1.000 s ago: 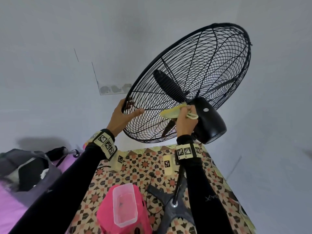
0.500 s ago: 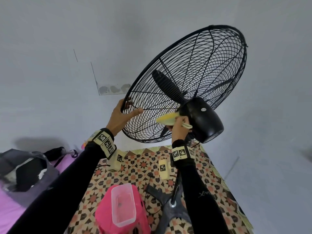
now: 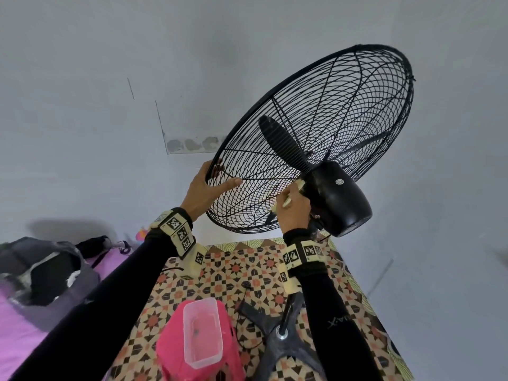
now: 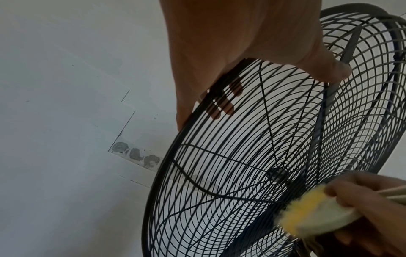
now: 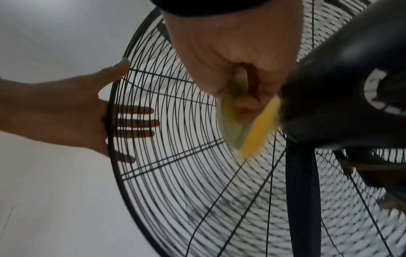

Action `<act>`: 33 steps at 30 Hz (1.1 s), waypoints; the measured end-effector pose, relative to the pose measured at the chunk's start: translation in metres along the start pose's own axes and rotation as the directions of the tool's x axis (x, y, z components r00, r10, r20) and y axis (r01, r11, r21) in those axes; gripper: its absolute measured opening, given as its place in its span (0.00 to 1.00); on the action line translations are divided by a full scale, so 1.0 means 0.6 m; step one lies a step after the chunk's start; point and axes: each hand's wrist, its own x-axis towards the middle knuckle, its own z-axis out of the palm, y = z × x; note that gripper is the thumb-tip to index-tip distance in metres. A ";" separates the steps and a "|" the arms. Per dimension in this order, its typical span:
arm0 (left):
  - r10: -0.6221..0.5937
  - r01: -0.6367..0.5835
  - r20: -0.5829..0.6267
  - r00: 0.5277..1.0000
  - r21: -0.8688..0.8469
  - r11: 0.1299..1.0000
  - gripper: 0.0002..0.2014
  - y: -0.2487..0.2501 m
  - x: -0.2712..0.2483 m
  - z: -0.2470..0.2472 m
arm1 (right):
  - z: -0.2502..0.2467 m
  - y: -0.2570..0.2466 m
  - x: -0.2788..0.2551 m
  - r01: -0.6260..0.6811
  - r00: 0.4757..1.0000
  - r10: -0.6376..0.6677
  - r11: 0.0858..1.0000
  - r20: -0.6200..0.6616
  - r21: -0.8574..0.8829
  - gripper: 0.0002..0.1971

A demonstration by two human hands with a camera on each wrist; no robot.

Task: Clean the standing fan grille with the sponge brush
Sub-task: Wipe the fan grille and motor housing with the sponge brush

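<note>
Yellow sponge brush [image 5: 257,128] face (wrist views only)

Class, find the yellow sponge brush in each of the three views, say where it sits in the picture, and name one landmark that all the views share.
Head: the brush is right of centre, mostly hidden by the right hand, beside the motor housing.
Left wrist: lower right corner, the brush on the grille.
Right wrist: centre, the brush just below the gripping hand.
Shared landmark: the left hand holding the grille's rim.
</note>
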 end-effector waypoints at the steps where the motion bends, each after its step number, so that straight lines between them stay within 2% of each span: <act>1: 0.000 0.000 0.000 1.000 -0.003 1.000 0.51 0.001 0.000 0.001 | -0.002 0.000 -0.002 0.066 0.996 -0.065 0.998 -0.062 0.015 0.03; 3: 0.004 -0.004 -0.005 1.000 -0.005 1.000 0.51 -0.001 0.000 -0.001 | -0.005 -0.002 -0.002 0.169 0.970 -0.156 0.984 -0.188 0.057 0.02; 5: 0.000 0.000 0.000 1.000 -0.006 1.000 0.51 -0.003 0.000 -0.001 | 0.001 0.008 -0.009 0.181 0.966 -0.163 0.981 -0.200 0.075 0.01; 6: 0.002 -0.002 0.003 1.000 -0.004 1.000 0.50 -0.003 0.000 0.000 | 0.011 0.022 -0.016 0.164 0.974 -0.154 0.985 -0.167 0.047 0.01; 9: 0.012 -0.012 -0.002 1.000 -0.005 1.000 0.50 -0.001 0.001 0.002 | 0.033 0.052 -0.035 0.087 0.994 -0.082 0.994 0.068 -0.067 0.10; 10: 0.013 -0.013 -0.005 1.000 -0.007 1.000 0.50 -0.002 0.004 0.002 | 0.031 0.048 -0.029 0.085 0.994 -0.080 0.994 0.081 -0.067 0.11; 14: 0.024 -0.024 -0.016 1.000 -0.014 1.000 0.50 -0.010 0.003 0.002 | -0.003 0.011 0.003 0.128 0.976 -0.120 0.991 -0.181 0.036 0.06; 15: 0.024 -0.025 -0.019 1.000 -0.014 1.000 0.50 -0.011 0.003 0.002 | -0.001 0.006 0.003 0.132 0.975 -0.126 0.991 -0.181 0.019 0.05; 16: 0.022 -0.022 -0.020 1.000 -0.017 1.000 0.50 -0.011 0.003 0.003 | 0.008 0.009 -0.004 0.120 0.984 -0.124 0.992 -0.128 -0.035 0.05; 18: 0.023 -0.024 -0.023 0.999 -0.016 1.000 0.50 -0.007 0.003 0.003 | 0.034 0.032 -0.024 0.076 0.990 -0.058 0.987 0.125 -0.144 0.06; 20: 0.019 -0.019 -0.022 1.000 -0.011 1.000 0.50 -0.004 0.004 0.001 | 0.039 0.049 -0.027 -0.045 0.928 0.111 0.981 0.354 -0.190 0.04; 21: 0.017 -0.017 -0.015 1.000 -0.012 1.000 0.49 -0.004 0.002 0.001 | 0.033 0.052 -0.025 -0.112 0.910 0.170 0.979 0.378 -0.172 0.03; 23: 0.030 -0.030 -0.011 0.999 -0.008 1.000 0.49 -0.006 -0.001 0.002 | 0.025 0.056 -0.022 -0.139 0.959 0.161 0.984 0.233 -0.109 0.03; 25: 0.027 -0.027 -0.018 0.999 -0.004 1.000 0.49 -0.008 -0.004 0.001 | 0.023 0.045 -0.034 -0.082 0.989 0.089 0.995 0.122 -0.062 0.06; 28: 0.022 -0.022 -0.019 1.000 0.002 1.000 0.49 -0.006 -0.001 -0.001 | 0.023 0.025 -0.048 -0.063 0.990 0.073 0.994 0.121 -0.090 0.05; 33: 0.037 -0.037 -0.014 0.999 0.003 0.999 0.49 0.000 -0.004 0.002 | 0.021 -0.013 0.003 -0.202 0.978 0.205 0.976 0.041 -0.077 0.06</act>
